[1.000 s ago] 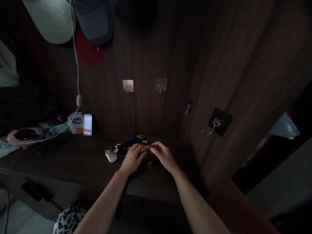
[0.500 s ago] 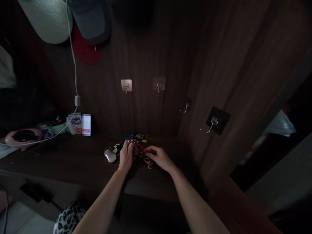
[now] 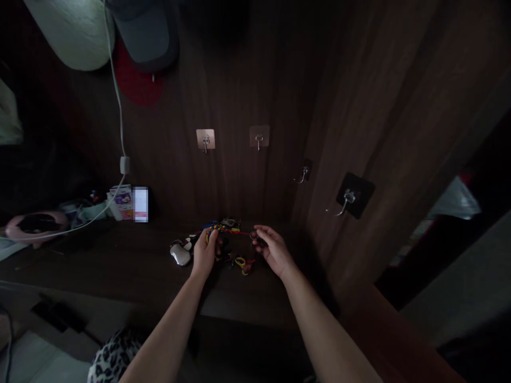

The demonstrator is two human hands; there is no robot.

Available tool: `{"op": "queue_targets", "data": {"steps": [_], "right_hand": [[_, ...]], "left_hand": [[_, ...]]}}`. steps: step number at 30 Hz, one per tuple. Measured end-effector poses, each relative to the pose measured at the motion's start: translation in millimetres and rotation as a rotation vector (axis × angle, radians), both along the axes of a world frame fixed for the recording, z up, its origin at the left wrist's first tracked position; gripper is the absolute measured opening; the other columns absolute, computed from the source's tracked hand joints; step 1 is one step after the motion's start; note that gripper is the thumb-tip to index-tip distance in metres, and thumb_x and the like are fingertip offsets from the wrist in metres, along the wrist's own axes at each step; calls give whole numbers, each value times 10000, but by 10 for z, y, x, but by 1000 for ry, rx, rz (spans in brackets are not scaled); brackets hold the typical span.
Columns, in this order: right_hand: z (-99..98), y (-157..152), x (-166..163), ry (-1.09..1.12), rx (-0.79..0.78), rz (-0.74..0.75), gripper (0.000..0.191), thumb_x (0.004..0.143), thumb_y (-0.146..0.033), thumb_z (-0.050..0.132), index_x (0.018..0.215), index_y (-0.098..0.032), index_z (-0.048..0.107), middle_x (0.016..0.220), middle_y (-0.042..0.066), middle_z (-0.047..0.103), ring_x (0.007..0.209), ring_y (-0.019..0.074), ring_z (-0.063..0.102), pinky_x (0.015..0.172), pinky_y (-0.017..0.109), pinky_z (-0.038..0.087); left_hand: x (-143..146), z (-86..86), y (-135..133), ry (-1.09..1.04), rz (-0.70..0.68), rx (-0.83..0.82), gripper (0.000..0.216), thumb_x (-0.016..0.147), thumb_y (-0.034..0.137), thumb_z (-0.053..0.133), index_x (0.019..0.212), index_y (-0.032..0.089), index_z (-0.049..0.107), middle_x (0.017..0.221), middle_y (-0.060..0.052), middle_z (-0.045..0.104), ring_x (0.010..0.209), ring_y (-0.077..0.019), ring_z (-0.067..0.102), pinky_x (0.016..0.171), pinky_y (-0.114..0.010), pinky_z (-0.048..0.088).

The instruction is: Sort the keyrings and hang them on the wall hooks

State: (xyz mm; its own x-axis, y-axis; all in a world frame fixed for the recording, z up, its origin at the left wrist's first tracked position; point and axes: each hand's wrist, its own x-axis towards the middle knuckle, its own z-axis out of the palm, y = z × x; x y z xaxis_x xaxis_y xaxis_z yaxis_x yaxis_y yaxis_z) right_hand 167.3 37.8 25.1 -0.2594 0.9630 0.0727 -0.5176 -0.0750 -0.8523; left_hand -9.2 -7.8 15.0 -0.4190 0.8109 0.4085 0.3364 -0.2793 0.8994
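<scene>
A multicoloured braided cord (image 3: 214, 230) is pinched by the left hand (image 3: 205, 254) on a dark wood-grain counter (image 3: 99, 260). The right hand (image 3: 273, 250) is held half open beside the cord, apparently empty. A yellow loop (image 3: 240, 261) below the cord is dim in shadow.

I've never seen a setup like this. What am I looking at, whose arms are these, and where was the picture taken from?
No machine here: these are a person's own two bare hands, filmed by a camera worn on their head, looking forward and down. The left hand holds a colourful braided cord above a dark wooden shelf. The right hand is open beside it, holding nothing that I can see. A yellow loop and a silver trinket lie on the shelf nearby, and metal hooks are stuck to the wall behind.
</scene>
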Motion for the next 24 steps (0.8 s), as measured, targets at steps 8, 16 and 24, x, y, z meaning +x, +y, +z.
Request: {"op": "queue_targets", "data": {"steps": [8, 16, 24], "right_hand": [[-49, 112, 95, 167, -67, -55, 133, 689, -275, 642, 801, -203, 644, 828, 15, 684, 697, 109, 617, 553, 206, 480], [-100, 215, 187, 255, -18, -212, 119, 703, -274, 627, 813, -230, 620, 797, -4, 667, 692, 108, 609, 577, 222, 498], [-82, 201, 186, 277, -9, -244, 140, 654, -241, 649, 786, -203, 621, 747, 11, 652, 707, 132, 614, 648, 272, 521]], "left_hand": [[-127, -115, 111, -132, 98, 14, 445, 728, 458, 550, 1042, 146, 592, 725, -13, 610, 553, -89, 511, 486, -190, 397], [-133, -55, 66, -154, 156, -28, 407, 712, 445, 560, 993, 160, 630, 824, -41, 668, 709, -150, 595, 613, -244, 461], [-229, -128, 102, 36, 293, -73, 329, 721, 419, 535, 918, 184, 658, 778, -30, 676, 727, -178, 608, 627, -259, 439]]}}
